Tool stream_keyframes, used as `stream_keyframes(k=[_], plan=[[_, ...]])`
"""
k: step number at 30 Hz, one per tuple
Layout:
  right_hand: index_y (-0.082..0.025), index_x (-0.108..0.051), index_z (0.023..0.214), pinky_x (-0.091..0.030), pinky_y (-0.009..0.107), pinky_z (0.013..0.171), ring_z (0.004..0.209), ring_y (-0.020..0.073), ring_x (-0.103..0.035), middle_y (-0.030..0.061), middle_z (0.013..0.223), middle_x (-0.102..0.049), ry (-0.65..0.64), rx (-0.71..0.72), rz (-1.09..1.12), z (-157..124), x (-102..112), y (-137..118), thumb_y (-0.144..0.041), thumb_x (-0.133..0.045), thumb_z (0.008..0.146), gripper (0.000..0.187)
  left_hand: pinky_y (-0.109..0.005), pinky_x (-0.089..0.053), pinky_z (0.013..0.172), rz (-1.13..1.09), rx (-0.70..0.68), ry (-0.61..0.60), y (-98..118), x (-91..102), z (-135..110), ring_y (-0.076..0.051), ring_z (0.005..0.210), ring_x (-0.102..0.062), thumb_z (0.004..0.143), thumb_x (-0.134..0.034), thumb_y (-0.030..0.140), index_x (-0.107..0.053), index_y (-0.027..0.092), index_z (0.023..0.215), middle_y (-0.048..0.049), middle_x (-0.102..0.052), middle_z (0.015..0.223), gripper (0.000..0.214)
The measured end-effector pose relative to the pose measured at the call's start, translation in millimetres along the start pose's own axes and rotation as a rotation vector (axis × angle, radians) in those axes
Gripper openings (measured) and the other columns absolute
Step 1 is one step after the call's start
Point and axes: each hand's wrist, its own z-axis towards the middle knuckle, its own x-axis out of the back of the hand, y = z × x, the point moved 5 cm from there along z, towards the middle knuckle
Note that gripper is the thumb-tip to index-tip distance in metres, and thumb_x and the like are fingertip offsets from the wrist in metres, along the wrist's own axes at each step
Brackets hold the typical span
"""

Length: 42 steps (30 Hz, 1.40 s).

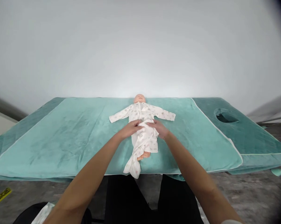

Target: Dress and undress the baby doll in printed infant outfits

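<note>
Green bed (254,137) set lengthwise against pale wall (140,46); wall brightest above middle of far edge; lighter sheet (61,133) over most of bed, white trim at sides; oval hole (226,116) near right end; mottled grey floor (254,189); yellow tape (0,198) off near left corner; black seat (28,211) below near edge.

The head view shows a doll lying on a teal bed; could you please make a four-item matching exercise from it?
1. Doll
2. Left hand
3. Yellow strip
4. Round opening

A. At the picture's lower left edge
B. Touching white patterned cloth
C. In the bed, toward the picture's right
D. Lying face up

Pairs: 1-D, 2-B, 3-A, 4-C
</note>
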Motion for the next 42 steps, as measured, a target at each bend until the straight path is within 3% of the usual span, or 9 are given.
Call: stream_keyframes(k=[3,8,12,14,19,25,30,35,42], plan=[[-0.019,-0.074,0.1,-0.054,0.034,0.081,0.091,0.024,-0.069,0.0046,0.099,-0.076,-0.097,-0.016,-0.158,4,-8,-5,-0.04,-0.088,0.061,0.046,-0.024,-0.039,0.062,-0.157,-0.001,0.197,-7,6.4,3,-0.014,0.067,-0.053,0.076,-0.071,0.049,-0.064,0.018,0.088,0.0016,-0.061,0.073,0.034],[-0.019,-0.073,0.107,-0.056,0.039,0.087,0.096,0.0265,-0.071,0.0078,0.102,-0.076,-0.003,-0.004,0.008,15,-2,-6,-0.055,-0.079,0.073,0.05,-0.031,-0.049,0.076,-0.237,0.123,-0.045,-12,-2.9,8,-0.023,0.084,-0.065,0.068,-0.081,0.051,-0.073,0.016,0.097,-0.0063,-0.073,0.086,0.047],[-0.02,-0.073,0.107,-0.056,0.038,0.088,0.099,0.0266,-0.07,0.0067,0.101,-0.077,-0.153,-0.06,-0.049,14,-10,5,-0.053,-0.083,0.068,0.051,-0.032,-0.05,0.077,-0.435,0.084,0.116,-14,2.6,9,-0.022,0.082,-0.067,0.074,-0.076,0.058,-0.072,0.014,0.093,-0.0087,-0.074,0.087,0.048],[-0.021,-0.073,0.11,-0.056,0.037,0.089,0.1,0.0262,-0.07,0.0057,0.103,-0.077,-0.16,-0.057,-0.098,15,-10,6,-0.048,-0.087,0.065,0.054,-0.032,-0.05,0.078,-0.454,0.107,0.103,-15,0.8,5,-0.021,0.082,-0.067,0.077,-0.074,0.058,-0.072,0.013,0.093,-0.0097,-0.074,0.088,0.048],[-0.017,-0.073,0.105,-0.057,0.036,0.082,0.095,0.0257,-0.071,0.0081,0.1,-0.077,-0.019,-0.034,-0.011,16,-1,6,-0.05,-0.085,0.066,0.052,-0.031,-0.049,0.084,-0.301,0.144,-0.141,-13,-10.8,-8,-0.023,0.095,-0.066,0.071,-0.084,0.04,-0.073,0.015,0.105,-0.0093,-0.074,0.104,0.044],[-0.017,-0.075,0.101,-0.055,0.034,0.082,0.093,0.0236,-0.07,0.0076,0.101,-0.076,-0.191,-0.107,-0.098,8,-9,12,-0.044,-0.088,0.064,0.047,-0.029,-0.049,0.074,-0.497,0.086,0.126,-16,-6.8,-10,-0.018,0.077,-0.065,0.075,-0.08,0.047,-0.07,0.014,0.096,-0.0053,-0.072,0.086,0.04],[-0.016,-0.073,0.106,-0.056,0.035,0.083,0.095,0.0244,-0.07,0.0085,0.1,-0.076,-0.064,-0.021,0.04,9,-3,2,-0.047,-0.086,0.067,0.051,-0.033,-0.05,0.078,-0.344,0.207,-0.09,-16,-14.1,-13,-0.023,0.085,-0.068,0.068,-0.086,0.043,-0.073,0.013,0.102,-0.0101,-0.075,0.091,0.047],[-0.017,-0.073,0.109,-0.056,0.038,0.087,0.098,0.0265,-0.07,0.0095,0.103,-0.076,-0.248,-0.104,0.031,0,-18,10,-0.045,-0.088,0.064,0.055,-0.035,-0.053,0.078,-0.557,0.143,0.059,-12,-12.0,-12,-0.025,0.085,-0.07,0.076,-0.08,0.047,-0.071,0.012,0.109,-0.0126,-0.075,0.095,0.049],[-0.016,-0.073,0.103,-0.056,0.036,0.085,0.091,0.0247,-0.072,0.0096,0.098,-0.077,-0.094,-0.029,0.18,3,-13,4,-0.045,-0.084,0.068,0.047,-0.032,-0.052,0.081,-0.414,0.18,-0.065,-22,-14.4,-23,-0.023,0.09,-0.069,0.066,-0.088,0.035,-0.07,0.014,0.112,-0.0109,-0.075,0.103,0.054]])
